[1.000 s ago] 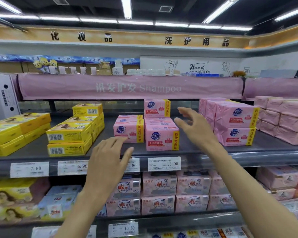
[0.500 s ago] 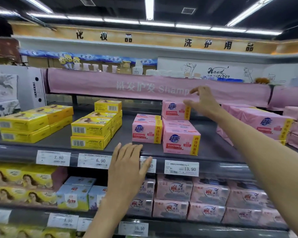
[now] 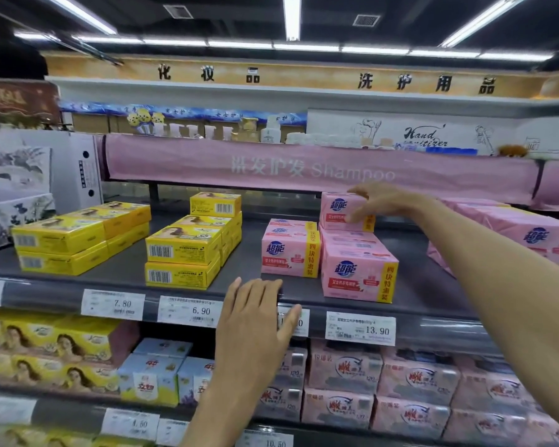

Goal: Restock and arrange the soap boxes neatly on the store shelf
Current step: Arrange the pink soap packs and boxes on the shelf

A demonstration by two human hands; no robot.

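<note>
The right hand gripped the top pink soap box near the back of the shelf; the left hand lay flat against its front edge.

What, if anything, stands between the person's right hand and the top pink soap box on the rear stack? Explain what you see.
Nothing visible does. The right hand has its grip on the top pink soap box, with fingers over its top edge and the thumb on its front face.
</note>
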